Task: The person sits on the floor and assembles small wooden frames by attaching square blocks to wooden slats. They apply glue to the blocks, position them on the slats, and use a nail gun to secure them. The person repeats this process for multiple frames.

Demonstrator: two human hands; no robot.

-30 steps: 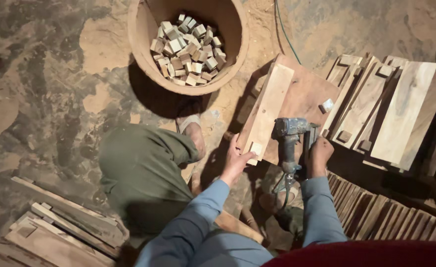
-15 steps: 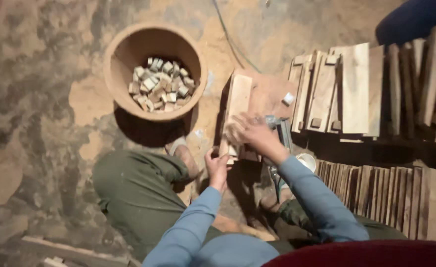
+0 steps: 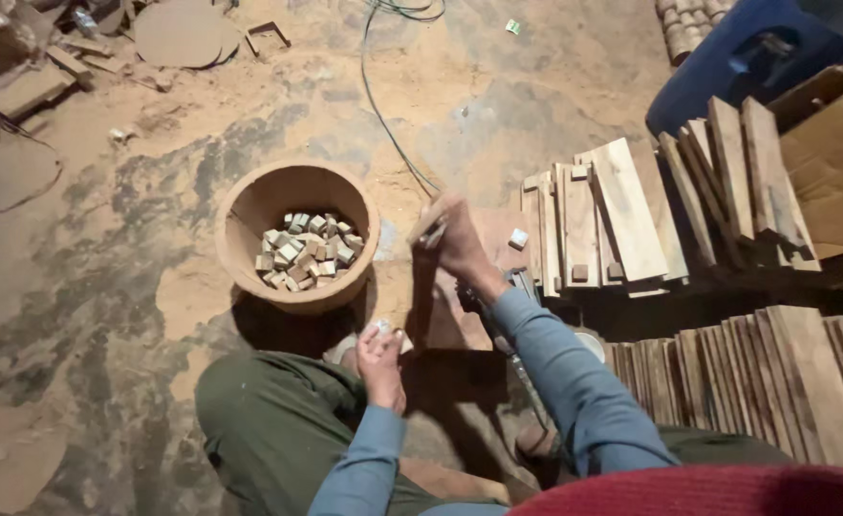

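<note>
Sandy, stained workshop floor (image 3: 106,315), littered at the far edge with offcuts and a round disc; green cable (image 3: 390,124) snaking down toward the work spot. Seated low, green-trousered knees drawn in, blue sleeves reaching forward.

Right hand (image 3: 460,244) raised and closed round the near end of a plank (image 3: 428,226), seen edge-on and tilted up off the reddish board beneath; fingers wrapped, not spread. Left hand (image 3: 381,358) lower, near the knee, fingers curled and pinching a small pale block (image 3: 384,328) at the tips. Both hands well apart, neither touching the tub.

Round wooden tub (image 3: 249,205) just left of the plank, holding a loose heap of cut blocks (image 3: 307,250) that covers only part of its bottom. One stray block (image 3: 518,238) lying on the reddish board just right of the raised hand.

By the look of things, well under way but not near an end: beyond the right hand, a stack of boards with blocks fixed on (image 3: 594,215), several already laid side by side; more planks leaning (image 3: 737,167) against a cardboard box (image 3: 837,158). Nearer, on the right, a long row of bare slats (image 3: 775,382) with no blocks on them, and plenty of blocks left in the tub. Blue container (image 3: 727,62) at the top right. Dark tool under the right forearm, too shadowed to make out.
</note>
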